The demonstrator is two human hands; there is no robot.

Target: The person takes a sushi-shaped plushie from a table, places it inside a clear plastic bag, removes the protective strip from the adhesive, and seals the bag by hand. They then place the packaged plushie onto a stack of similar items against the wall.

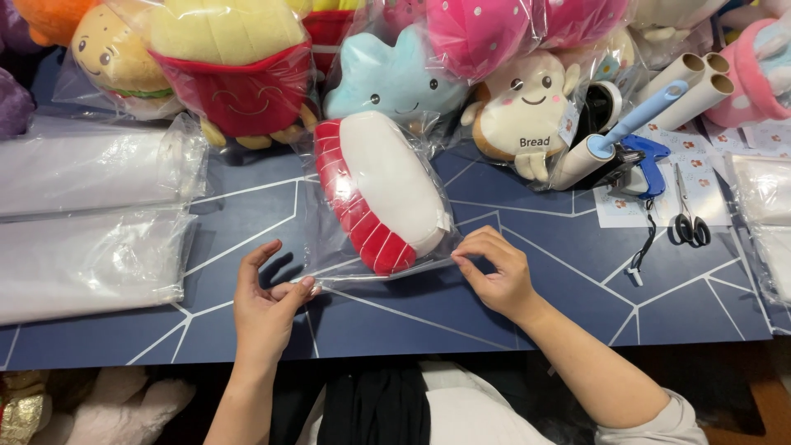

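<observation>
On the dark blue table (527, 301) with pale lines, a red-and-white sushi-shaped plush toy (379, 191) lies sealed in a clear plastic bag (325, 247). Both my hands work the bag's near edge: my left hand (265, 303) pinches it between thumb and forefinger, other fingers spread; my right hand (493, 272) curls its fingers shut on that edge. Black scissors (688, 216) lie well apart.
</observation>
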